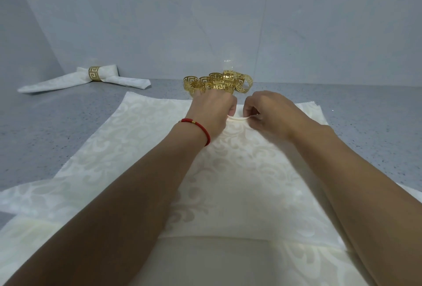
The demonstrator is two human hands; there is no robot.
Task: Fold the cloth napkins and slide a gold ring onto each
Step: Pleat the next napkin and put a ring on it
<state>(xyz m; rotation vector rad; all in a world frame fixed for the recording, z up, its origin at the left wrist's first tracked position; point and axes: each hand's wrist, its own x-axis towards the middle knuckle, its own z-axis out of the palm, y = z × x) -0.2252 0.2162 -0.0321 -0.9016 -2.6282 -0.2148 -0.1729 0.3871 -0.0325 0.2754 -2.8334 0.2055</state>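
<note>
- Head view: we see a cream damask cloth napkin [127,148], woven with a paler scroll pattern and cut with a fine zigzag edge, spread flat on the grey speckled stone worktop [45,126].
- More cream cloth of the same weave lies under it, showing at the near left and along the bottom edge; we cannot tell how many layers are there.
- Our left hand [211,114], with a red cord bracelet [201,129] round the wrist, has its fingers curled down and pinches a small raised fold [236,118] of the napkin near its far middle.
- Our right hand [266,114] pinches the same soft ridge from the other side, fingers [249,113] curled in tight; the two hands sit just beside each other with the fold stretched between them.
- A heap of shiny gold metal napkin rings [219,82], each a short band pierced with a Greek-key pattern, lies just beyond the hands by the napkin's far edge, the rings touching and overlapping one another.
- Well apart at the far left, a finished folded white napkin [68,81] rests on the worktop near the pale grey wall [205,11], gathered at its middle through one gold ring [94,74] and fanning out at both ends.
</note>
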